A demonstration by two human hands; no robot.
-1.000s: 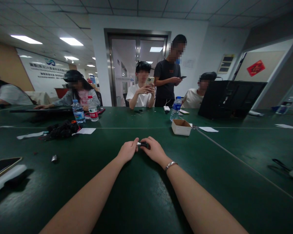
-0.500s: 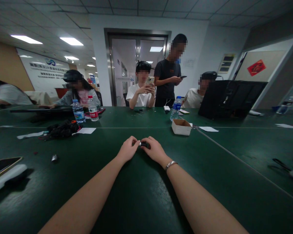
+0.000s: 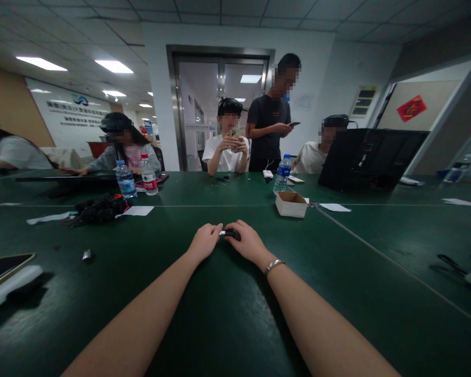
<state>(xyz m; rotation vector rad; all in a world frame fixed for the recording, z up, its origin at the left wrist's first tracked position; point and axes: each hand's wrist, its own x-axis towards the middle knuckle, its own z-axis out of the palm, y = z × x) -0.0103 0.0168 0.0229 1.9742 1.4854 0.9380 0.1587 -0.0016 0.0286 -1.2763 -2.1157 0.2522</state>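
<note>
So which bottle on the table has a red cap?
The red-labelled bottle in the pair on the left; its neighbour has a blue cap, as does the bottle behind the open box. The far-right bottle looks pale-capped.

"What's lying before you?"
"A tube is running between my left hand and my right hand."
"Beyond?"
"A box is standing ahead, right of my hands; a bottle is standing behind it, a monitor farther right."
</note>
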